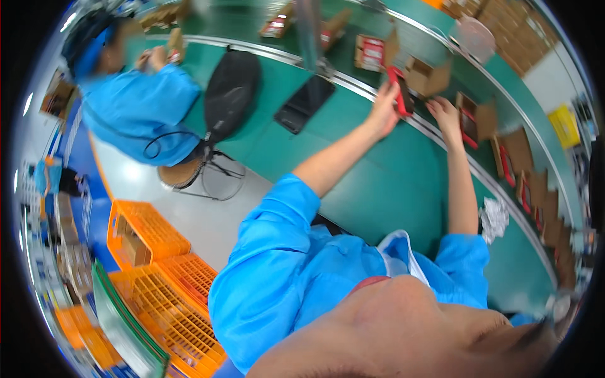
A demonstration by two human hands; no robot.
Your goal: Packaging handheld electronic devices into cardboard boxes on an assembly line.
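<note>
My left hand [383, 110] is wrapped round a flat red object with a dark face [399, 93], held upright above the bench's metal rail. Its exact kind I cannot make out. To the right, my right hand [446, 118] hovers by the rail, its fingers loosely bent and a little apart, with nothing plainly in them. Just beyond both hands stands an open cardboard box [428, 77] on the conveyor. Beside my right hand sits another open box [474, 120] with a red item in it.
On the green bench [378, 189] lie a black phone [305, 104], a black bag [232, 94] and crumpled plastic [495, 219]. More open boxes [517, 151] line the conveyor at right. A co-worker in blue [138, 107] works at left. Orange crates [170, 315] stand behind, near a stool [179, 175].
</note>
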